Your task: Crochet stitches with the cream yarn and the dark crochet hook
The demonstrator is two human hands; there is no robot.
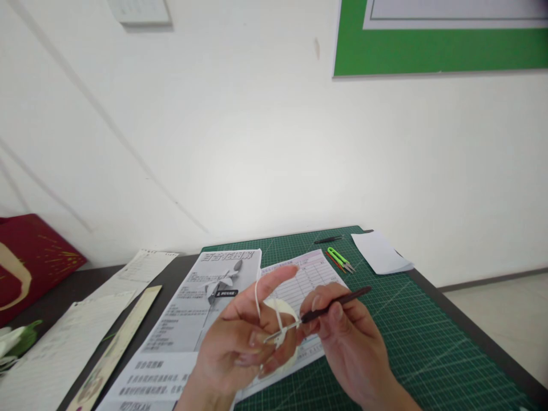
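My left hand (240,342) is raised over the desk, index finger stretched out with a strand of white yarn (257,297) looped over it, and the other fingers curled onto a small white crocheted piece (286,313). My right hand (342,337) pinches a dark-handled crochet hook (329,308) whose metal tip reaches into the white yarn at my left fingers. Both hands hover above a printed instruction sheet (201,308) with a flower picture.
A green cutting mat (411,325) covers the right of the dark desk. Green and orange snips (340,258), a dark pen (327,240) and a white paper (379,251) lie at its far edge. A ruler (115,348), papers and a red bag (29,257) sit left.
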